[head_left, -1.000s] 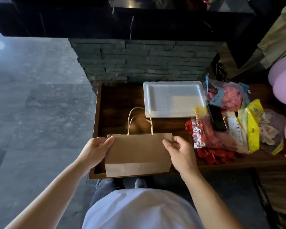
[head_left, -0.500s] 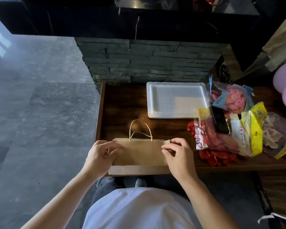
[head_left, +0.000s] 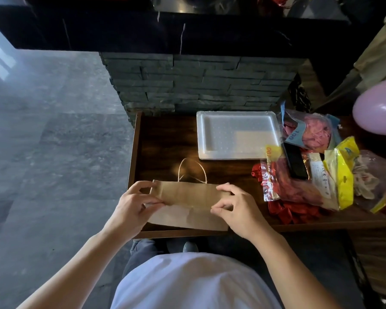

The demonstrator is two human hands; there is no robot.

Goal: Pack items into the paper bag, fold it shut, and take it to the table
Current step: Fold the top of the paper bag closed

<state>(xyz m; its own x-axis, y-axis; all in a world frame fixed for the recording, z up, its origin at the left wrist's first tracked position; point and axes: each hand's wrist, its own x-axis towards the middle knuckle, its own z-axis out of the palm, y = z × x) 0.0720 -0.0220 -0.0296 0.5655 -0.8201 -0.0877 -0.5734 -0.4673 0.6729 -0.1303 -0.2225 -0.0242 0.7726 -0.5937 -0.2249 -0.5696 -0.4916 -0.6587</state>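
A brown paper bag (head_left: pixel 188 205) lies flat near the front edge of a dark wooden table (head_left: pixel 165 148), its twine handles (head_left: pixel 192 171) pointing away from me. My left hand (head_left: pixel 134 208) pinches the bag's left end and my right hand (head_left: pixel 239 208) pinches its right end, both along a crease across the bag. To the right lies a heap of balloon packets: a red packet (head_left: pixel 279 184), a yellow packet (head_left: pixel 341 172) and a pink packet (head_left: pixel 310 132). What is inside the bag is hidden.
A white plastic tray (head_left: pixel 236 136) sits behind the bag. A black flat object (head_left: pixel 295 163) rests on the packets. A pink inflated balloon (head_left: pixel 379 108) hangs at the right. A dark stone wall (head_left: pixel 198 83) stands behind the table; grey floor (head_left: pixel 54 152) lies left.
The bag's upper part has been folded down toward me, so it looks shorter. Both hands slid from the bag's side edges onto the crease.
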